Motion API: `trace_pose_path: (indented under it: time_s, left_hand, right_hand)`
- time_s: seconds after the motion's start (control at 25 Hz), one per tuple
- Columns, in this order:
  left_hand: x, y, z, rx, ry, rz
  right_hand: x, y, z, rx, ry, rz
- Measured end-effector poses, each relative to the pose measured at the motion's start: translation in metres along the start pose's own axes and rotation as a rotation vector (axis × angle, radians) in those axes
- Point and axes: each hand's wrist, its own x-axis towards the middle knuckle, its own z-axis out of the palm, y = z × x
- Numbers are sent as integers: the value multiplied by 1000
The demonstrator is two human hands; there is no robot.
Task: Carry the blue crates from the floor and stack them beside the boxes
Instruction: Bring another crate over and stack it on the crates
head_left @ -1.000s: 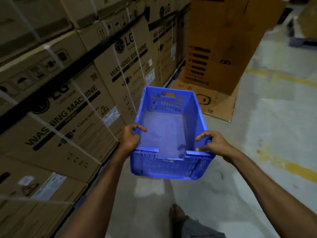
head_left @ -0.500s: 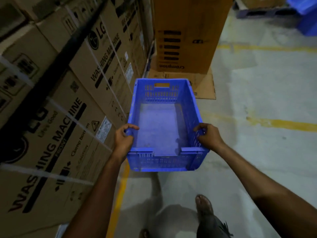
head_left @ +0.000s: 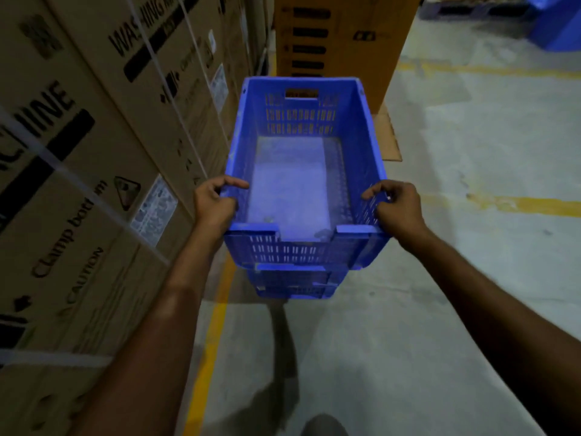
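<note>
Blue moulded plastic, slotted on every wall: the carried crate (head_left: 301, 171) is held by both long rims near its close end. The left hand (head_left: 213, 202) is closed on the left rim, thumb hooked over the top edge and fingers wrapped outside; the right hand (head_left: 397, 206) is closed on the right rim in the same way. Neither hand is nearer than the other; they sit level and opposite, so the load is shared evenly.

The crate is empty, its floor bare, and its long axis runs straight away from the person, with the handle slot in the far end wall. Directly beneath its near end, the edges of a lower stack of crates (head_left: 294, 283) show, apparently two, aligned on the same axis. Whether the carried crate already rests on that stack or hangs just above it cannot be told from this view.

The deciding relation is therefore vertical: the target lies straight below the hands, not ahead or aside, and the likely next move is a level descent with both rims kept square.

Outward, the washing-machine boxes (head_left: 94, 152) stand just to the left of the stack, an orange carton (head_left: 339, 36) lies beyond it, and a yellow floor line (head_left: 210, 335) runs along the foot of the boxes on the concrete floor (head_left: 440, 309).
</note>
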Motion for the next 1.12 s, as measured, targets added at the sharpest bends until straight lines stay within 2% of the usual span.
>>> trace_pose_path:
  time_s: [0.16,0.52,0.76,1.12]
  left_hand:
    - [29,-38,18,55,8,88]
    - [47,-69,44,42,45,237]
    - [50,-85,57,76,44,204]
    - [57,-93,47,129,42,184]
  right_hand:
    - [33,31,32,0,62,-54]
    - [80,89,67,3,123,-193]
    - [74,106,70,81,81,-137]
    - [54,91,75,33,-21,-150]
